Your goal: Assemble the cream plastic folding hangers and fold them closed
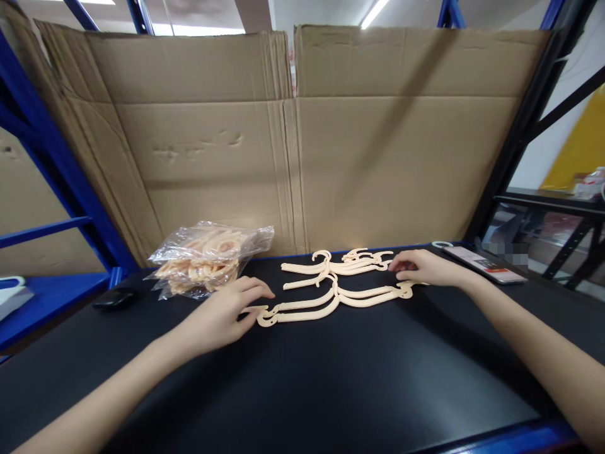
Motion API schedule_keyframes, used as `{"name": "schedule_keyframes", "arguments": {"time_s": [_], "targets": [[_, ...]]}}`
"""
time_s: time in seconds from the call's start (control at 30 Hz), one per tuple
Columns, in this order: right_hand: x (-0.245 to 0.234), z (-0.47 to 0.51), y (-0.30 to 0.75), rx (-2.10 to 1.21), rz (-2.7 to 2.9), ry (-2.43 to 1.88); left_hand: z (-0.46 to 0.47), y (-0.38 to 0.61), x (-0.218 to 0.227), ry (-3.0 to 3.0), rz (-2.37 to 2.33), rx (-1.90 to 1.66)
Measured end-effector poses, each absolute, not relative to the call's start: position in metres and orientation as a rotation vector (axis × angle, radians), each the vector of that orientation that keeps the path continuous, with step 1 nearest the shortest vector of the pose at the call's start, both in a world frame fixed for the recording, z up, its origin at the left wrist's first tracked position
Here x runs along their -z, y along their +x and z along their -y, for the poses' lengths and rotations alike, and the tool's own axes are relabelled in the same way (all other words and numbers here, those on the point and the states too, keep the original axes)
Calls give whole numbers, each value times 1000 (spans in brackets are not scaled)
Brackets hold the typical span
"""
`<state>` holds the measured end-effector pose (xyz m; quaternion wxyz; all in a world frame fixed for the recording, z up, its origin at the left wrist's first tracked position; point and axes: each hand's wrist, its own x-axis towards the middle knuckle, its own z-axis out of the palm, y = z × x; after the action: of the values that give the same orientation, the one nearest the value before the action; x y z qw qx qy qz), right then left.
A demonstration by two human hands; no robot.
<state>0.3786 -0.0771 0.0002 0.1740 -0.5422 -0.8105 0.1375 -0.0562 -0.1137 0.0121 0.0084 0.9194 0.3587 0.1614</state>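
Observation:
A beige plastic folding clothes hanger (pixel 309 313) lies spread on the black tabletop, with a hook at its middle and a curled piece at each end. My left hand (pixel 232 312) is at its left end, fingers stretched and thumb apart, with the thin tip of that end between them; whether they touch is unclear. Over the right end hovers my right hand (pixel 420 267), fingers loosely bent and thumb apart, nothing visible in it. Just behind lie more beige hangers (pixel 352 268), overlapping one another and hard to tell apart.
At the back left sits a clear plastic bag (pixel 208 255) full of beige hanger parts. A black computer mouse (pixel 115 298) is at the far left. On the right lies a phone (pixel 484 263) beside a white ring (pixel 442 244). Cardboard panels (pixel 212 157) stand along the back.

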Motion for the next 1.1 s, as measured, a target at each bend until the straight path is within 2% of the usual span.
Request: {"name": "schedule_keyframes", "arguments": {"time_s": [0.07, 0.17, 0.3, 0.7, 1.1], "targets": [[2, 67, 374, -240, 2241, -1541, 128, -39, -8, 2843, -1006, -566], [2, 47, 360, -59, 2248, -1519, 150, -14, 0, 2793, -759, -470], [1, 19, 337, 40, 2330, -1505, 164, 0, 9, 2750, -672, -504], [-2, -17, 298, 125, 2564, -1477, 166, -2, 12, 2785, -669, -551], [-1, -16, 303, 212, 2433, -1425, 166, -5, 13, 2786, -662, -527]]}}
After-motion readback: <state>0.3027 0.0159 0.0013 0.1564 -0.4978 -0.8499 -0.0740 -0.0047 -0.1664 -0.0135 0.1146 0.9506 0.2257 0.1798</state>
